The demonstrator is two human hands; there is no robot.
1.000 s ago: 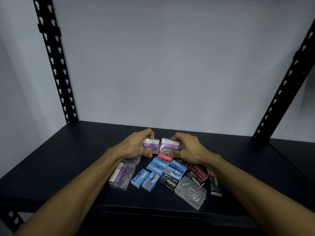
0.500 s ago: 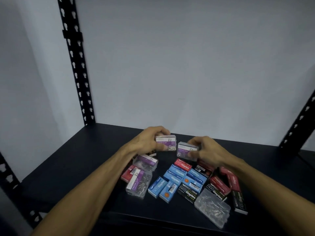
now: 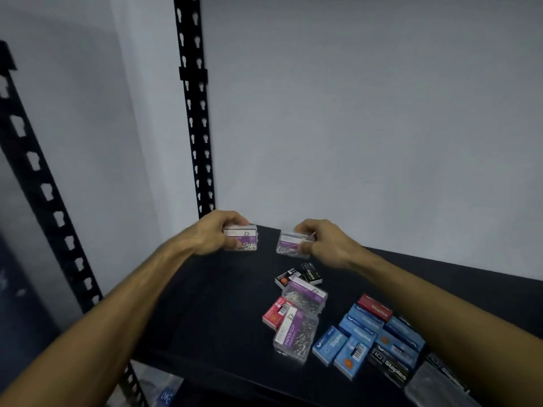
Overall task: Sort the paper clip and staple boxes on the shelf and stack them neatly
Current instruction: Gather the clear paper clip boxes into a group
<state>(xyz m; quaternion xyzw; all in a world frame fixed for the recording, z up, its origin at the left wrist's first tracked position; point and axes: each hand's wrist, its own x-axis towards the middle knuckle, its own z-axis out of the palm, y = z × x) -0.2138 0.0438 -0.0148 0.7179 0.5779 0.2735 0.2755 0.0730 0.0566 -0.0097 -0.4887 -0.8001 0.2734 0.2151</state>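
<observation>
Both bare arms reach forward, each hand gripping a small box.

The left hand has its fingers curled over the top and its thumb underneath a clear plastic paper clip box with a purple and white label, which juts out to the right of the grip. The right hand pinches a second clear, purple-labelled paper clip box between thumb and curled fingers; that box sticks out left of the grip. Both forearms are bare and extended, the hands near each other but apart.
</observation>
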